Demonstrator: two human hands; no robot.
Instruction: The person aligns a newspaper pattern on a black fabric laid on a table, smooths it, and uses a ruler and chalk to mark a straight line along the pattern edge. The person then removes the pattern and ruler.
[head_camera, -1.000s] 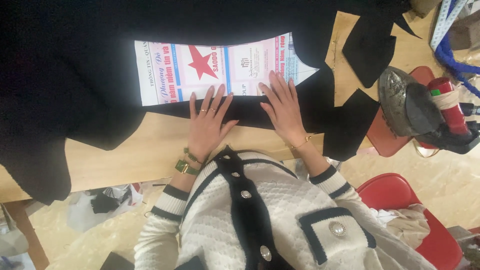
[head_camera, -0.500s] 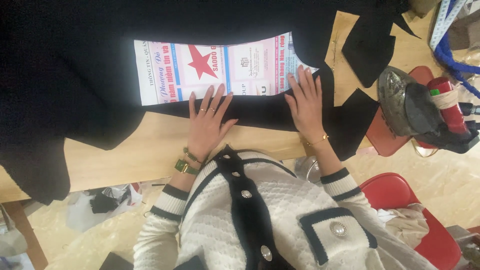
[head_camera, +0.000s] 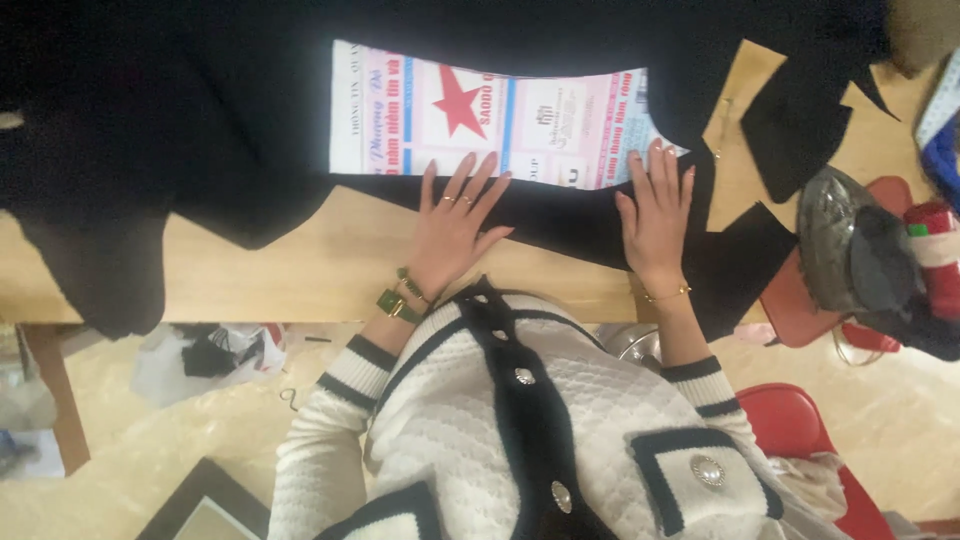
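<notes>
Black fabric (head_camera: 200, 130) spread over wooden table (head_camera: 300, 275), printed paper pattern (head_camera: 480, 115) on top. Left hand (head_camera: 452, 225) and right hand (head_camera: 655, 215) flat, fingers splayed, gripping nothing, pressing cloth edge. Pattern placed; piece appears uncut around it.

two hands (head_camera: 455, 225), one newspaper pattern (head_camera: 500, 115); one iron (head_camera: 850, 250)

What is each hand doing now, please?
Left hand: open, flat on the black fabric, holding nothing.
Right hand: open, flat on the fabric, fingertips at the paper pattern.
</notes>
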